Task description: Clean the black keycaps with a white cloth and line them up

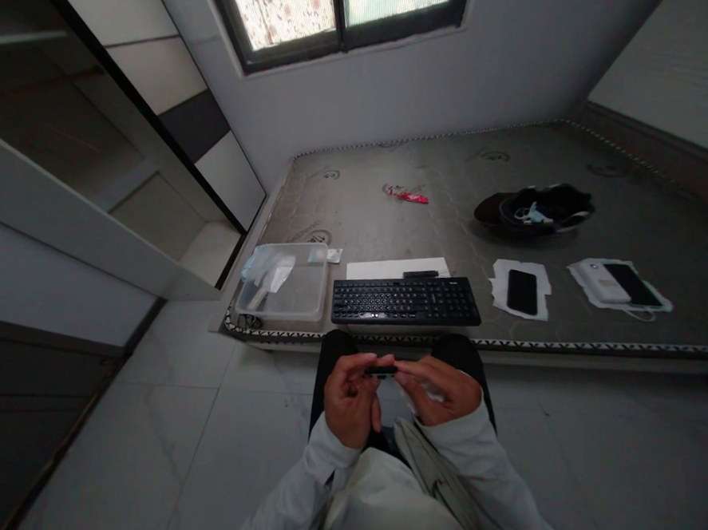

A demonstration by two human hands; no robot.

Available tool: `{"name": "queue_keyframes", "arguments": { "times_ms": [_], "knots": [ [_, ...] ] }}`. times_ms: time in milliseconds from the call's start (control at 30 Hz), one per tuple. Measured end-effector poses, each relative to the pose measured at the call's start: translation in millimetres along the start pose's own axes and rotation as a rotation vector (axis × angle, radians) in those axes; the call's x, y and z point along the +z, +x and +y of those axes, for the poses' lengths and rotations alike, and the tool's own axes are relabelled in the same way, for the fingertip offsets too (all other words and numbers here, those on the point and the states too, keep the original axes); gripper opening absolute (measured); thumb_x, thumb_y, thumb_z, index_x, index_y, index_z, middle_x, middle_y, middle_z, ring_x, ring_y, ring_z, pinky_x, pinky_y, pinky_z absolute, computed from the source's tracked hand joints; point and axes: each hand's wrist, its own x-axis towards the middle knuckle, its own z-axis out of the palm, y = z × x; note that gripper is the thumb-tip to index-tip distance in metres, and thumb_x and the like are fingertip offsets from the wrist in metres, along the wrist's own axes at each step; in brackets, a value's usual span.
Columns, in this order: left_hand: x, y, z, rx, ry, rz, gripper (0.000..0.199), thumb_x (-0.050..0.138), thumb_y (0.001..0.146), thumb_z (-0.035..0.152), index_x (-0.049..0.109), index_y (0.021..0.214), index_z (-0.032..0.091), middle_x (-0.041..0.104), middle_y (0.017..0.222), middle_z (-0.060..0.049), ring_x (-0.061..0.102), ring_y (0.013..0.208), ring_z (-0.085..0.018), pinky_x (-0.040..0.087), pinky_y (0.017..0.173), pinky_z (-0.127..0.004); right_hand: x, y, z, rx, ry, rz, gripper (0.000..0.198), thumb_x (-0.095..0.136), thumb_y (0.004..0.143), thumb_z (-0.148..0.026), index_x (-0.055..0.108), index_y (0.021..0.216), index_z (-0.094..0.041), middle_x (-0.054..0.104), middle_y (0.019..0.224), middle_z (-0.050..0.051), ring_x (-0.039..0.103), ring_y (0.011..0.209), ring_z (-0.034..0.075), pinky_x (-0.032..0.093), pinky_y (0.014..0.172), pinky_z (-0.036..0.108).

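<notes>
Above my lap, my left hand [349, 401] is closed, pinching a small flat black object [380, 371] whose kind I cannot make out. My right hand [442, 389] is closed too, its fingertips at the right end of the same object. A bit of something white shows under the right fingers, mostly hidden. Just beyond my knees lies a black keyboard [405, 300] at the mattress edge. Behind it a short black bar-shaped piece [421, 274] rests on a white sheet [366, 269].
Left of the keyboard stands a clear plastic bin [309, 306] with white and bluish items inside. To the right, a black phone [522, 292] and a white device [608, 285] lie on white cloths. Farther back are a red packet [415, 197] and a dark cap [492, 213].
</notes>
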Motion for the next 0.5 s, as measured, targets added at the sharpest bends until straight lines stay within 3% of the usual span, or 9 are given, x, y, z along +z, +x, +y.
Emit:
{"name": "queue_keyframes", "arguments": {
  "times_ms": [267, 500],
  "knots": [
    [-2.5, -0.3, -1.8, 0.038, -0.008, -0.044, 0.020, 0.062, 0.086, 0.028, 0.056, 0.104, 0.022, 0.073, 0.102, -0.008, 0.051, 0.029, 0.000, 0.035, 0.028, -0.007, -2.6, -0.3, -5.9, 0.087, 0.072, -0.055, 0.016, 0.060, 0.084, -0.029, 0.073, 0.078, -0.020, 0.072, 0.064, 0.003, 0.064, 0.054, 0.014, 0.046, 0.051, 0.023],
    [0.0, -3.7, 2.6, 0.032, 0.049, 0.015, 0.022, 0.067, 0.081, 0.028, 0.059, 0.099, 0.020, 0.074, 0.097, -0.008, 0.050, 0.029, 0.000, 0.035, 0.028, -0.007, -3.3, -1.5, -9.9, 0.243, 0.215, -0.086, 0.019, 0.060, 0.081, -0.031, 0.073, 0.071, -0.020, 0.071, 0.061, 0.001, 0.063, 0.053, 0.014, 0.047, 0.053, 0.022]
  ]
}}
